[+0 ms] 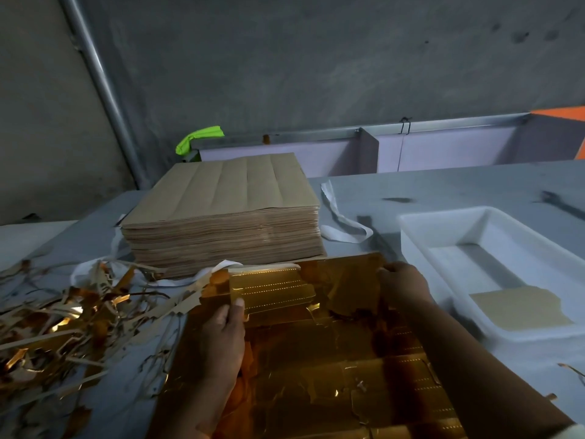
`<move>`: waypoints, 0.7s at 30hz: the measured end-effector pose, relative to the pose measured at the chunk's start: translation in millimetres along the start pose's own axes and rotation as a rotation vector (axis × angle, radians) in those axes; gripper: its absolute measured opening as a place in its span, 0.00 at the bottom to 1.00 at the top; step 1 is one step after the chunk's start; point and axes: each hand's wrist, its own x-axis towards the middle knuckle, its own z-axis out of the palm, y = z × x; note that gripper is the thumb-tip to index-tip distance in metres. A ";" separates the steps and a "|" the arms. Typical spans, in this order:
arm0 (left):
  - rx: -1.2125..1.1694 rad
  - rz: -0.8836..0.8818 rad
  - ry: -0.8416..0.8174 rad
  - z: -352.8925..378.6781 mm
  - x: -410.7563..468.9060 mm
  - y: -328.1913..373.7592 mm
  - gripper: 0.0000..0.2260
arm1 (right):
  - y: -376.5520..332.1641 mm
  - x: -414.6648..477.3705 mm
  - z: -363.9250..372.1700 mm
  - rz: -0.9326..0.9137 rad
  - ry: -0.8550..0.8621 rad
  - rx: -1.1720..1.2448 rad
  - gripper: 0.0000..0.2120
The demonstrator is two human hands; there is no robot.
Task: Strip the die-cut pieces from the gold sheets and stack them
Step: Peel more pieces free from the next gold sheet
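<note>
Two hands work one gold sheet (332, 359) lying under them on the worktop (443, 191). The left hand (223, 331) pinches one die-cut piece (272, 293), thumb on top. The right hand (403, 283) grips the sheet's far edge. One stack of brown sheets (221, 217) stands just beyond both hands. One white tray (414, 245), right of the right hand, holds one tan piece (519, 308), or perhaps several stacked. One heap of scrap strips (63, 312) lies left of the left hand.

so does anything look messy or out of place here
Mainly the scrap: torn gold and brown strips lie in a loose tangle over the left side of the table, beside the neat brown stack. One stray sliver lies right of the gold sheet, near the white tray.
</note>
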 end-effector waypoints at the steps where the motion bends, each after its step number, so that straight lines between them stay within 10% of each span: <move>1: -0.001 -0.001 -0.003 -0.6 0.4 -0.1 0.18 | -0.3 -1.4 0.1 -0.017 0.011 -0.069 0.10; 8: -0.059 -0.014 -0.011 -3.9 -0.1 -1.6 0.18 | -21.4 -40.4 10.5 -0.185 0.004 0.108 0.09; 15: -0.106 -0.043 -0.064 -7.9 -3.0 5.9 0.19 | -45.3 -90.9 38.2 0.128 -0.559 0.483 0.13; 21: -0.144 -0.041 -0.107 -13.5 -0.5 21.7 0.18 | -49.0 -106.9 53.8 0.255 -0.607 0.664 0.10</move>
